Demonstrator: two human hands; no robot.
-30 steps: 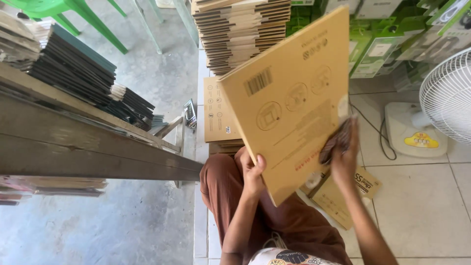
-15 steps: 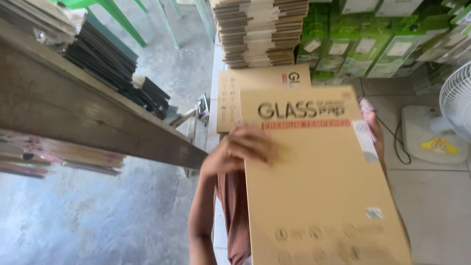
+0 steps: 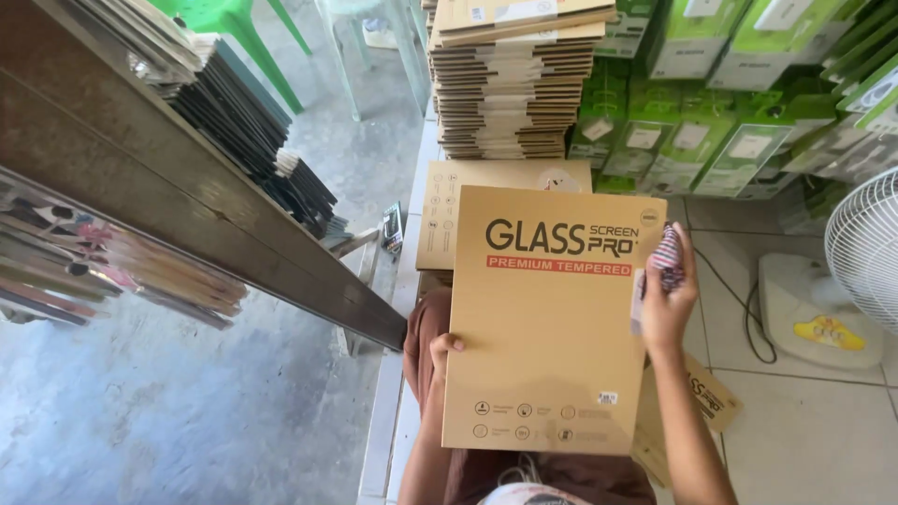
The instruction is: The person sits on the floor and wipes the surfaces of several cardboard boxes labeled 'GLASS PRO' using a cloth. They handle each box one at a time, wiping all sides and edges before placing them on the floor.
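Observation:
A flat tan cardboard package (image 3: 547, 327) with printed lettering lies face up over my lap. My left hand (image 3: 443, 347) grips its left edge, fingers curled over the rim. My right hand (image 3: 666, 299) holds the right edge and also clutches a small patterned red, white and dark item (image 3: 668, 257). Another tan package (image 3: 486, 201) lies flat just beyond the one I hold. More tan packages (image 3: 697, 402) lie under my right forearm on the floor.
A tall stack of tan packages (image 3: 510, 84) stands ahead. Green boxes (image 3: 730, 103) line the wall at right. A white fan (image 3: 856, 271) sits at far right on the tiles. A wooden shelf (image 3: 168, 187) with dark flat packs runs along the left, green stool behind.
The package was turned from its tilted back side to face up and has settled lower, flat over my lap. My left hand moved from its face to the left edge.

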